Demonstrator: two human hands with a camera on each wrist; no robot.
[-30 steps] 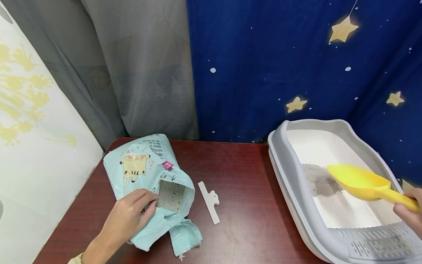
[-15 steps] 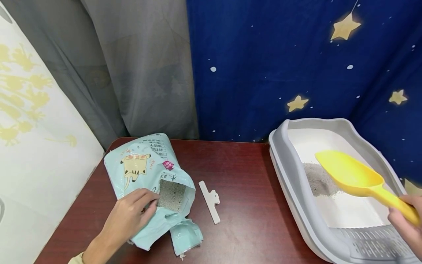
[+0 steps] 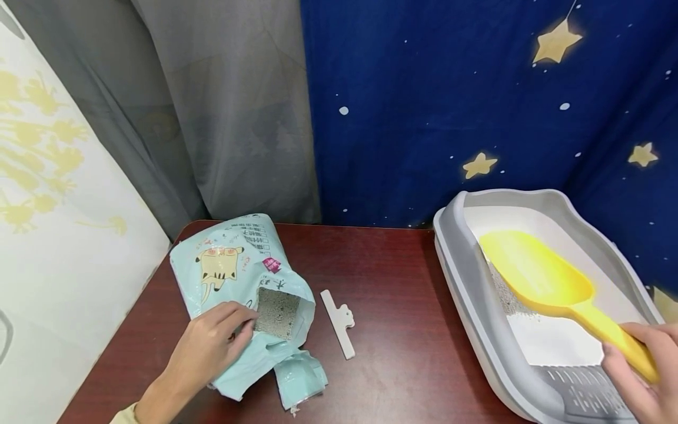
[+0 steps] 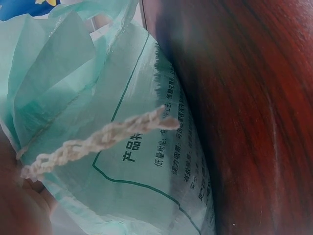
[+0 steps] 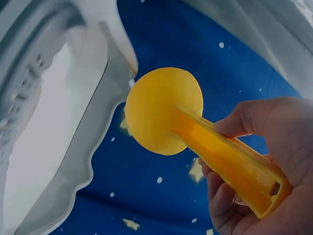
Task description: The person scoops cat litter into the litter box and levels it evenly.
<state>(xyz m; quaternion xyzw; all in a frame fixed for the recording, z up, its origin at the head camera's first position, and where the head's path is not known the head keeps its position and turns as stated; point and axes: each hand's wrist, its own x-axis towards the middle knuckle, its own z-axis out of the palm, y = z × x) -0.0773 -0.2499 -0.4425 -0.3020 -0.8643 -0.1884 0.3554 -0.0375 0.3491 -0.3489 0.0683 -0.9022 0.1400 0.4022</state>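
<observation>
In the head view, a light blue bag of cat litter [image 3: 243,253] lies on the table with its mouth agape, grey granules [image 3: 277,313] showing inside. My left hand [image 3: 217,338] pinches the near-left edge of that mouth. A braided string [image 4: 100,139] crosses the printed bag in the left wrist view. On the right, my right hand [image 3: 648,359] grips a yellow litter scoop [image 3: 537,274] by its handle, fingers wrapped round it in the right wrist view. The scoop's bowl looks bare and hangs over the litter box [image 3: 450,241], partly hiding a small heap of litter [image 3: 505,291].
A white bag clip [image 3: 338,324] lies on the dark red table [image 3: 392,306] between bag and box. A torn bag flap [image 3: 301,381] sticks out at the bag's near side. Grey [image 3: 249,118] and blue starry curtains [image 3: 402,106] hang behind; a white panel [image 3: 53,235] stands left.
The scoop has moved leftward and up over the box, its bowl turning more towards the camera, and now covers much of the litter heap. The left hand stays on the bag.
</observation>
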